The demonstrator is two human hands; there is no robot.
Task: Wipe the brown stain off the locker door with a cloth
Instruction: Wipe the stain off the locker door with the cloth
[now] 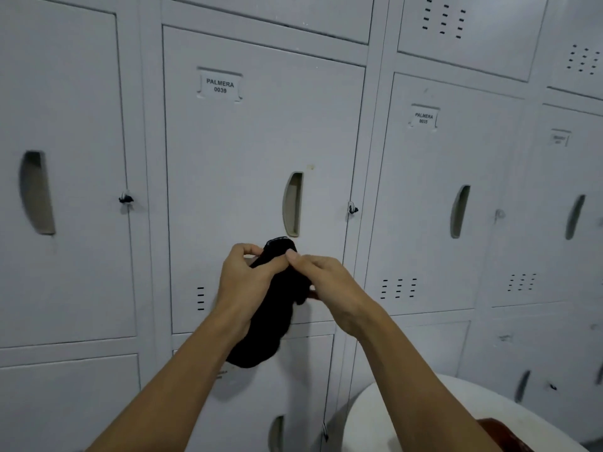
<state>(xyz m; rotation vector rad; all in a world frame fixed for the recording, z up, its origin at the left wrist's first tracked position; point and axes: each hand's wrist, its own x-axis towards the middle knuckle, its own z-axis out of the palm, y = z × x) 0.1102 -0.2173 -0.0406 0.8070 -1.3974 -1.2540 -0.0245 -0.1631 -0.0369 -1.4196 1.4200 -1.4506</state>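
Observation:
The grey locker door (248,145) labelled PALMERA 0039 faces me. A small brownish stain (311,167) sits on it just right of the top of the recessed handle (292,203). A black cloth (274,305) hangs bunched in front of the door's lower part, below the handle. My left hand (243,275) grips its left side, and my right hand (323,285) pinches its upper edge between thumb and fingers. The cloth is well below the stain and I cannot tell whether it touches the door.
More grey lockers stand on both sides, one labelled PALMERA 0035 (423,118). Small latches (352,208) stick out beside the doors. A white rounded object (434,415) with something dark red-brown (502,435) on it sits at the lower right.

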